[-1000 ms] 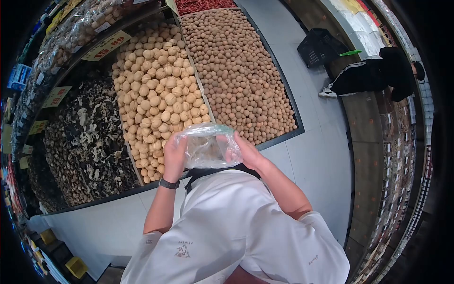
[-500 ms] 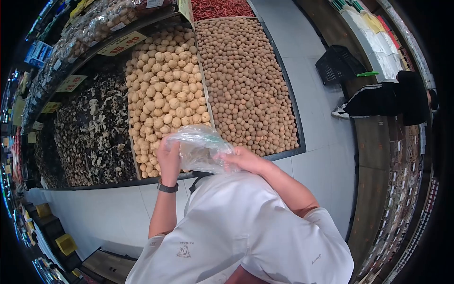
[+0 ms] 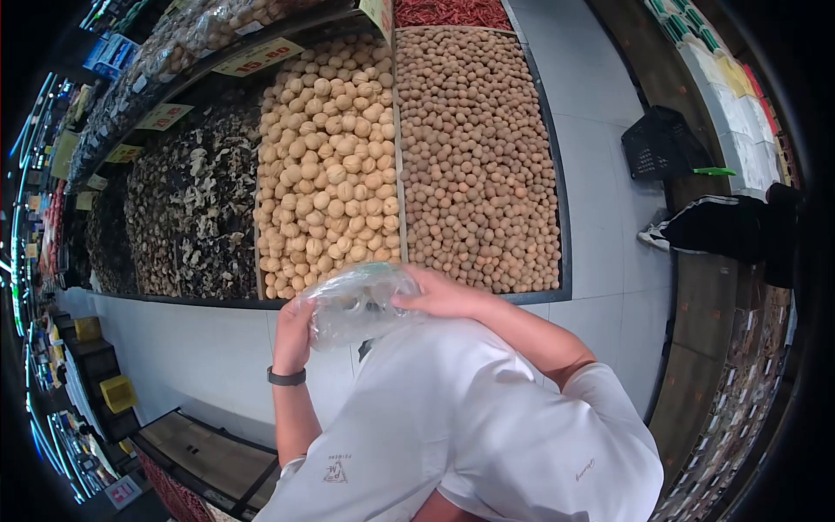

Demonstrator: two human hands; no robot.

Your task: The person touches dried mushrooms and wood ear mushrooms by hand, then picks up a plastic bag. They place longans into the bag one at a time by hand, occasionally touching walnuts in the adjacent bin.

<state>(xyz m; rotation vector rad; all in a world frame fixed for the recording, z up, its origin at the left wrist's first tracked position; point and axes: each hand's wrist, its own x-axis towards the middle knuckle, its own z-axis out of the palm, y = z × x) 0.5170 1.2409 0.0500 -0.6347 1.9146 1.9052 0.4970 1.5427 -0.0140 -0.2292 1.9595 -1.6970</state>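
A clear plastic bag [image 3: 357, 306] is stretched between my two hands, just in front of my white shirt. My left hand [image 3: 294, 335], with a dark band at the wrist, grips the bag's left side. On its right side, my right hand [image 3: 426, 294] pinches the plastic with the thumb in front. Beyond the bag lies a bin of large pale walnuts [image 3: 335, 165]. Right of a thin divider is a bin of smaller brown round nuts or dried fruit [image 3: 478, 165]. Whether the bag holds anything is hard to make out.
Dark dried fungus [image 3: 213, 209] fills bins at the left, with price signs [image 3: 258, 57] above. Red dried chillies [image 3: 452, 13] are at the top. A black basket [image 3: 663, 143] and a person in dark clothes [image 3: 718, 228] are at the right, beside shelving [image 3: 696, 348].
My left hand has moved left and down with the bag, which is now wider and tilted. The view has shifted, so the bins and the person appear in different places.
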